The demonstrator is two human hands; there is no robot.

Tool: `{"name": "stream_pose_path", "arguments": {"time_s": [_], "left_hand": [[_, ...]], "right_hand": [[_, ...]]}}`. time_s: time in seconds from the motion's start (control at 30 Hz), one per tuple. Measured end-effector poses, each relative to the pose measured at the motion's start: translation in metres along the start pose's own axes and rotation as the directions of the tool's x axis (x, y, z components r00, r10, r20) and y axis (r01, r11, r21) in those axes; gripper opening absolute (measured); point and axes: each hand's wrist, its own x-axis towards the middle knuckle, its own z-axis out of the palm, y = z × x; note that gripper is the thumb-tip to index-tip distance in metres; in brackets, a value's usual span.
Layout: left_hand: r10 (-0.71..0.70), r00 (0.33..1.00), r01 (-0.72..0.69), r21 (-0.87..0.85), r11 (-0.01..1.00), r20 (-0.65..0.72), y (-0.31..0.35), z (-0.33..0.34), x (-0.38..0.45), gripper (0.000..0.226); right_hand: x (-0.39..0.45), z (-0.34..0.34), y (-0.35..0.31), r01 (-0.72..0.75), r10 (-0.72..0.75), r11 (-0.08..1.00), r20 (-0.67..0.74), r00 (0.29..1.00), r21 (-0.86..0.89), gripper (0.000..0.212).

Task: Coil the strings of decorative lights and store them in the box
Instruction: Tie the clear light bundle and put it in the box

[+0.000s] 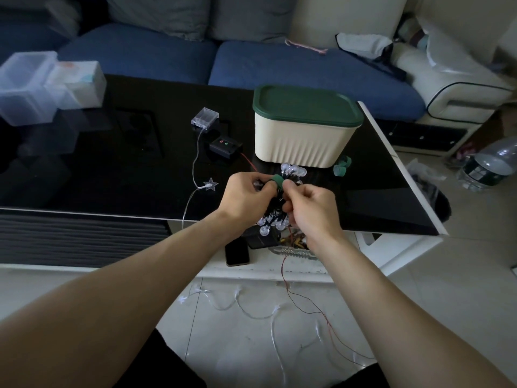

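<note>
Both bare forearms enter from the lower corners of the frame and converge at centre, just above the near edge of the black glass surface (112, 169). Left hand (246, 197), back of hand up, has its fingers curled round a coiled bundle of bulb lights (275, 203) on dark wire, thumb pressed against a green strap (277, 180) that wraps the top of the bundle; its grip is clenched on the bundle. Right hand (310, 208), wrist bent slightly inward, has its fingers folded and pinches the strap end between thumb and forefinger; its grip is closed on the strap. Clear round bulbs protrude above the hands and below them.

Directly behind the bundle, at upper centre, stands a cream ribbed box (303, 141) with a green lid (306, 106) fitted on it. A second green strap (342, 166) lies at the box's lower right corner. Left of the box sit a black battery pack (225, 147), with a red wire running toward the hands, and a clear battery case (204, 119), whose pale wire leads to a star light (210, 184) on the surface and over the near edge. More of this clear string (251, 309) lies loose on the floor at lower centre, beside a thin red wire (316, 309). A phone (237, 253) rests on the lower shelf.
</note>
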Motion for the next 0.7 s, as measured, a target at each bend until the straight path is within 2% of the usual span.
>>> {"name": "stream_pose_path", "arguments": {"time_s": [0.13, 0.37, 0.5, 0.7], "left_hand": [[-0.040, 0.999, 0.039, -0.044, 0.998, -0.024, -0.003, -0.002, 0.000, 0.012], [0.053, 0.998, -0.050, 0.064, 0.997, -0.045, -0.003, -0.003, 0.000, 0.012], [0.073, 0.996, -0.068, 0.103, 0.992, -0.046, -0.006, -0.003, -0.001, 0.014], [0.119, 0.993, -0.115, 0.177, 0.978, -0.016, -0.007, 0.002, -0.005, 0.014]], "right_hand": [[0.000, 0.006, 0.000, -0.163, 0.160, 0.977, 0.037, 0.986, 0.139, 0.028], [-0.001, 0.013, -0.002, -0.319, 0.325, 0.896, 0.034, 0.945, 0.309, 0.028], [0.001, 0.011, 0.001, -0.333, 0.340, 0.894, 0.030, 0.940, 0.301, 0.025], [0.002, 0.006, -0.004, -0.355, 0.343, 0.878, 0.096, 0.935, 0.322, 0.009]]}}
